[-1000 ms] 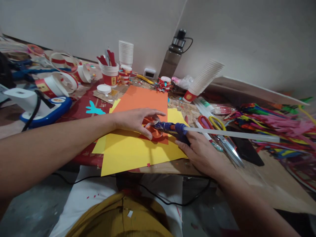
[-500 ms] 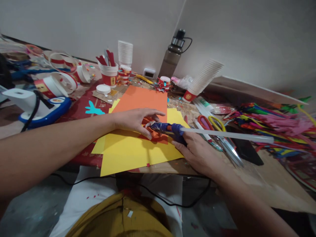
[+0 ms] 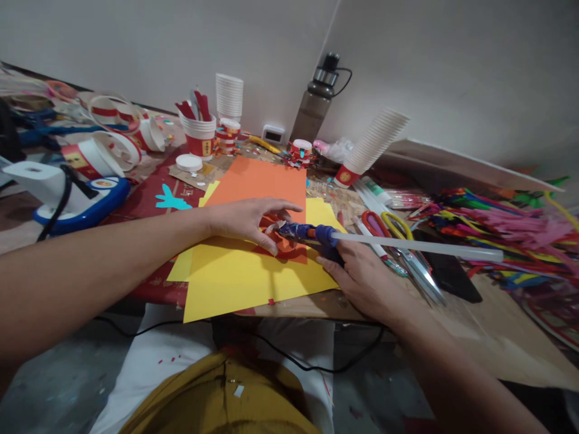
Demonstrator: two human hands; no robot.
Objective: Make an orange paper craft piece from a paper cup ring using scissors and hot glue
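Note:
My right hand (image 3: 362,274) is closed round the grip of a blue hot glue gun (image 3: 322,234), its nozzle pointing left. A long whitish glue stick (image 3: 420,245) sticks out of the gun's back end. My left hand (image 3: 242,223) is curved in a C, thumb and fingers about a round orange-red piece (image 3: 286,246) whose kind I cannot make out. The nozzle reaches this piece between the fingers; whether it touches is unclear. Beneath the hands lies an orange sheet of paper (image 3: 262,181) on yellow sheets of paper (image 3: 226,283).
At the right lie scissors (image 3: 418,274), a black phone (image 3: 452,271) and colourful pipe cleaners (image 3: 502,223). Behind stand stacked paper cups (image 3: 375,141), a water bottle (image 3: 314,105) and a cup of tools (image 3: 199,135). A blue-white device (image 3: 84,205) sits left; a black cable (image 3: 316,366) hangs below the table edge.
Almost nothing differs. The right hand and the glue gun have shifted very slightly to the right; the left hand stays in place round the orange-red piece.

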